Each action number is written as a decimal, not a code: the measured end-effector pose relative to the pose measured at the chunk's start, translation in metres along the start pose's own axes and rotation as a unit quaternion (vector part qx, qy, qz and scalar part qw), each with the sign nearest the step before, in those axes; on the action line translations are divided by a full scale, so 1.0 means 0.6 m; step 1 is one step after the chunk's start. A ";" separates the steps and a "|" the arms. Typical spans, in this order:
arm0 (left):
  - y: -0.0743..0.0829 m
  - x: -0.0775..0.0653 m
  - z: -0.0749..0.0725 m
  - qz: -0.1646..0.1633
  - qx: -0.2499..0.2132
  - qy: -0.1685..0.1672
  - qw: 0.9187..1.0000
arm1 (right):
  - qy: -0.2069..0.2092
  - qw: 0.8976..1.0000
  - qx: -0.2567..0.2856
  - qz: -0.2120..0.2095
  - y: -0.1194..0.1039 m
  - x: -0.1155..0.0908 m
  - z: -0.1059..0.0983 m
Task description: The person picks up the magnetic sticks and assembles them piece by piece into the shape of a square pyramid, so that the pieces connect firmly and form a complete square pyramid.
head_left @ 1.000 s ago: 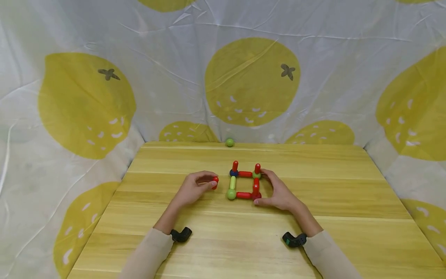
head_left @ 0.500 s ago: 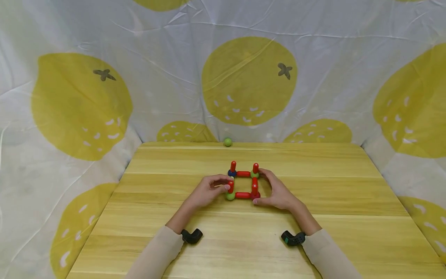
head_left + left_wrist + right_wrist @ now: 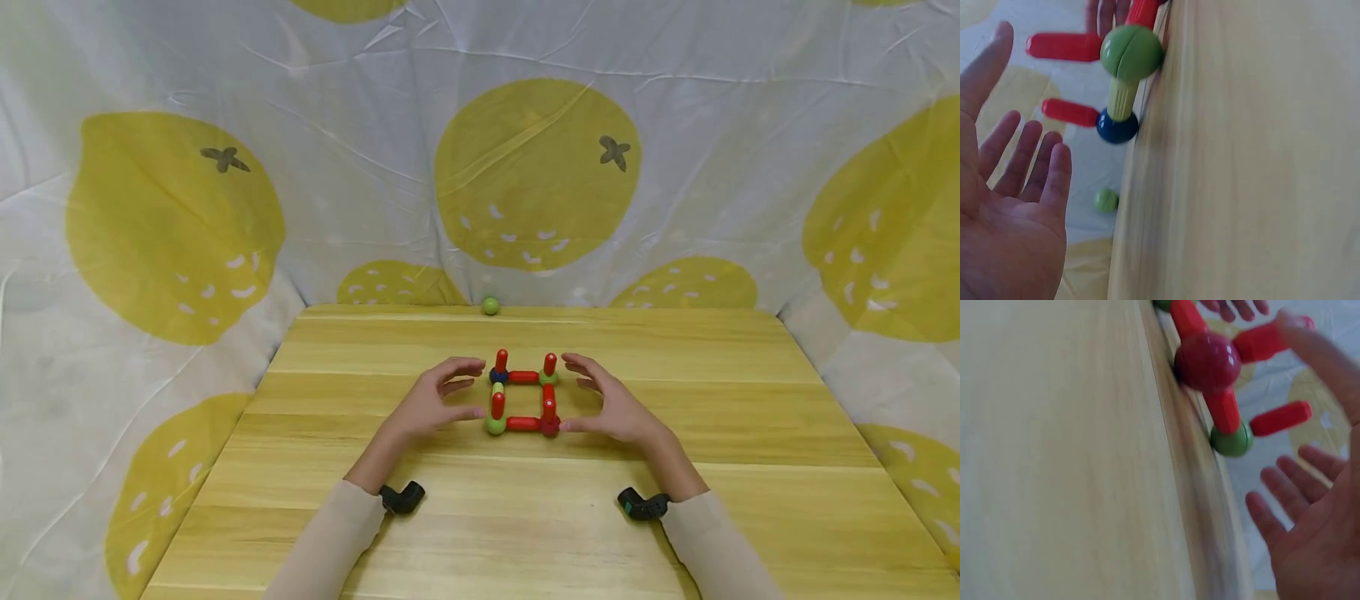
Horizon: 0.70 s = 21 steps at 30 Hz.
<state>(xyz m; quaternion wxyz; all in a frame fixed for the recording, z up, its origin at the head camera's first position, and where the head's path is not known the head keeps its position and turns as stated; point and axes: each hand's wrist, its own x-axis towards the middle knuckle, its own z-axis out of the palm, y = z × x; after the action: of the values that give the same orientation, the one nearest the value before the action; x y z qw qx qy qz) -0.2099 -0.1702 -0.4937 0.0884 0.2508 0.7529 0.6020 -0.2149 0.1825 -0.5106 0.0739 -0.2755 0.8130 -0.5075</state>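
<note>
A square frame of rods and balls lies on the table between the hands. Its corners are a blue ball (image 3: 498,377), a green ball (image 3: 549,378), a dark red ball (image 3: 1209,361) and a lighter green ball (image 3: 1131,54). Red rods join three sides, and a yellow-green rod (image 3: 1122,99) makes the left one. From each corner ball stands an upright red rod (image 3: 498,406). My left hand (image 3: 429,402), fingers spread, is just left of the frame and holds nothing. On the other side, my right hand (image 3: 617,404) is spread likewise, its thumb close to the dark red ball.
A loose green ball (image 3: 490,306) rests at the back edge of the wooden table (image 3: 517,533). Behind the table hangs a pale cloth (image 3: 360,167) printed with lemons. Each wrist wears a black camera (image 3: 402,497).
My left hand brought a red rod to the near-left green ball, left it standing there, and drew back left. My right hand has let go of the frame and moved slightly right.
</note>
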 end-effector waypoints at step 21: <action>-0.012 0.042 0.002 -0.011 0.083 -0.064 0.994 | -0.024 1.000 0.007 0.000 -0.011 0.018 0.004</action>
<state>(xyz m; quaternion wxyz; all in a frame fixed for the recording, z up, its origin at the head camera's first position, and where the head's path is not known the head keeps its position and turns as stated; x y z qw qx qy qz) -0.2331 -0.1580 -0.4966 0.1221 0.2875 0.7957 0.5190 -0.2205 0.1728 -0.5040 0.0953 -0.2870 0.8073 -0.5067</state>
